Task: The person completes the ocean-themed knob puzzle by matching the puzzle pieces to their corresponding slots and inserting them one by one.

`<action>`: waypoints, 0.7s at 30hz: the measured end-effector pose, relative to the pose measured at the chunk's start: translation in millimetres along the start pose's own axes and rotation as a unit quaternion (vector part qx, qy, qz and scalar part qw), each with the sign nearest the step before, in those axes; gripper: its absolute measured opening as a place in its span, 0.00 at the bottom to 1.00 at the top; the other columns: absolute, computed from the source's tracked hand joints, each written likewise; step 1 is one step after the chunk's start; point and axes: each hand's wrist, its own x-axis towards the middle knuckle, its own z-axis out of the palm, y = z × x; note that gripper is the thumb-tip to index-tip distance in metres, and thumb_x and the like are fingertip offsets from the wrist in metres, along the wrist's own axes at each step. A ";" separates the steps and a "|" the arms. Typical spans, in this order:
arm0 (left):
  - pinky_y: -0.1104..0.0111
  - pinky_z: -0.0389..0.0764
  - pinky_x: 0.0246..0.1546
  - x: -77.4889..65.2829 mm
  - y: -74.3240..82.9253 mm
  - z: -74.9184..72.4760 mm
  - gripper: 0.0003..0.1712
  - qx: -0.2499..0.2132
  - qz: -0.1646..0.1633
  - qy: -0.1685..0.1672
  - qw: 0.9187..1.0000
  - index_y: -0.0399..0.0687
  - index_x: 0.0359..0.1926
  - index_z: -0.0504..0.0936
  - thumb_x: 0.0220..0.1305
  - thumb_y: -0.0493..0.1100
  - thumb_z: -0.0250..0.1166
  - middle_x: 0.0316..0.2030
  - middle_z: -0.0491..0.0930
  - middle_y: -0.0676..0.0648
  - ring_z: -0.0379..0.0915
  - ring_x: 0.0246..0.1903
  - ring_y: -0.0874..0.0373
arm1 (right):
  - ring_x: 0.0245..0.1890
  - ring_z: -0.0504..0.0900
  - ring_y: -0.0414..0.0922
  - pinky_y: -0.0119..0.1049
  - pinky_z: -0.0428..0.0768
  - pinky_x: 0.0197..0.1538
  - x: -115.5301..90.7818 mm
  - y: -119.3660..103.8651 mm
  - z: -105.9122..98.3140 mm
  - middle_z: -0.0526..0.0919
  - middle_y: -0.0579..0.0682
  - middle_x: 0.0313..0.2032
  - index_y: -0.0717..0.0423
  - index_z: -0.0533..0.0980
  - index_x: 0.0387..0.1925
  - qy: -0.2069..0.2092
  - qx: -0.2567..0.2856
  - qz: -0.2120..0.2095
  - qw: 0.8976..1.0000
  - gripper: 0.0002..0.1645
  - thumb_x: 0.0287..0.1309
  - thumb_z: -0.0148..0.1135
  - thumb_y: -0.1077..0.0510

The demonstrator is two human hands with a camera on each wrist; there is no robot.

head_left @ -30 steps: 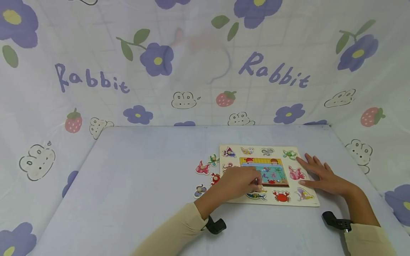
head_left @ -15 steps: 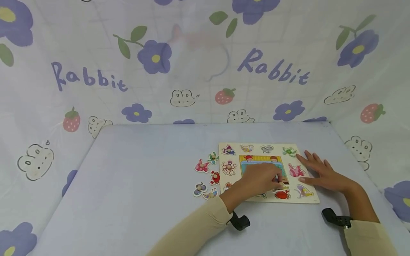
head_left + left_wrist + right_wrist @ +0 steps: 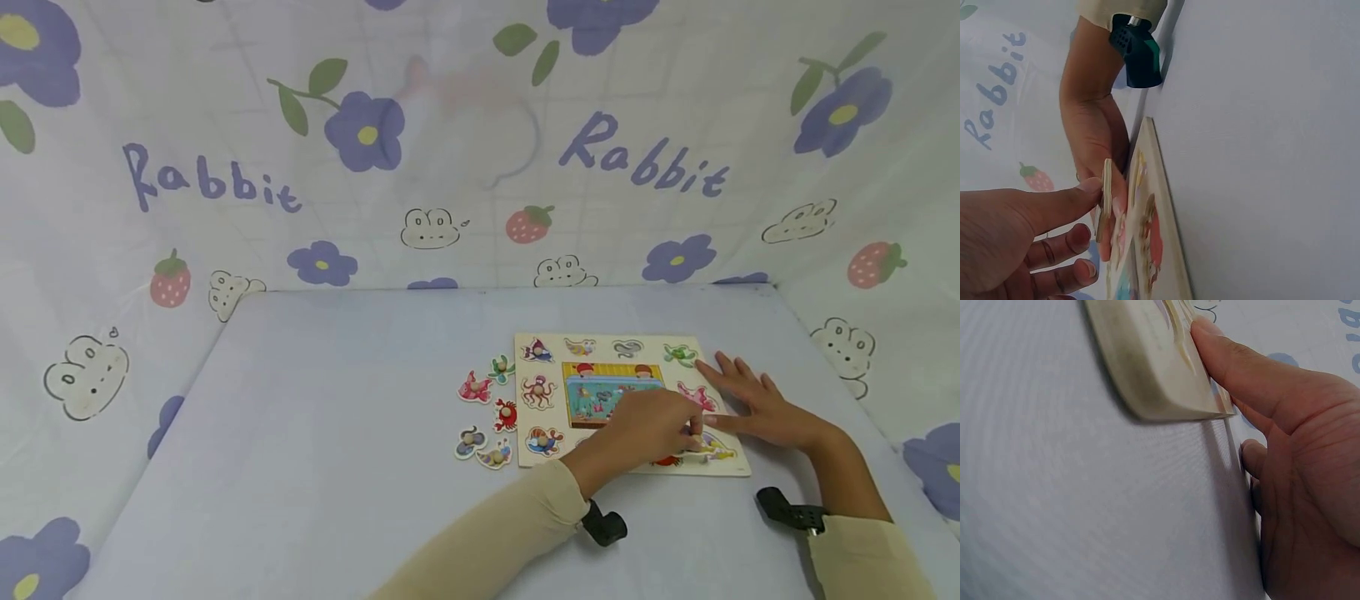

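My left hand pinches a thin wooden puzzle piece between thumb and fingers, its edge turned to the left wrist view. It is over the bottom right corner of the wooden puzzle board, close above the yellow and purple picture there. My right hand lies with spread fingers along the board's right edge, its thumb touching the top near the pink fish picture. Knobbed pieces sit at the board's left side: a purple fish, an octopus and an orange-and-blue fish.
Loose knobbed pieces lie left of the board: a pink fish, a green turtle-like piece, a red crab, a grey-blue piece and a yellowish one. A patterned curtain stands behind the table.
My left hand has moved right along the board's lower row, from the striped fish past the red crab to the bottom right corner, still pinching the piece. My right hand stays put.
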 end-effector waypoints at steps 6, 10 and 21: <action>0.74 0.65 0.26 10.5 8.0 10.7 0.07 0.014 0.009 0.006 1.000 0.71 0.31 0.82 0.64 0.60 0.69 0.25 0.73 0.69 0.66 0.25 0.72 | 0.75 0.23 0.70 0.70 0.19 0.66 0.4 -3.8 -3.1 0.32 0.68 0.78 0.46 0.45 0.81 -0.003 -0.003 0.007 1.000 0.56 0.62 0.66 0.43; 0.74 0.66 0.27 11.8 12.6 17.3 0.09 0.027 0.019 0.019 0.999 0.69 0.30 0.81 0.64 0.60 0.69 0.25 0.73 0.68 0.66 0.25 0.72 | 0.75 0.23 0.70 0.70 0.19 0.66 -0.8 -4.8 -2.7 0.32 0.68 0.78 0.48 0.46 0.81 0.000 -0.001 0.007 1.000 0.56 0.61 0.66 0.43; 0.74 0.68 0.27 15.0 20.8 25.0 0.05 0.045 0.023 0.032 0.998 0.69 0.36 0.86 0.67 0.58 0.68 0.27 0.80 0.67 0.68 0.26 0.71 | 0.75 0.23 0.70 0.69 0.18 0.66 -1.4 -3.2 -0.1 0.33 0.69 0.78 0.49 0.47 0.80 0.001 0.007 -0.004 1.000 0.55 0.61 0.65 0.44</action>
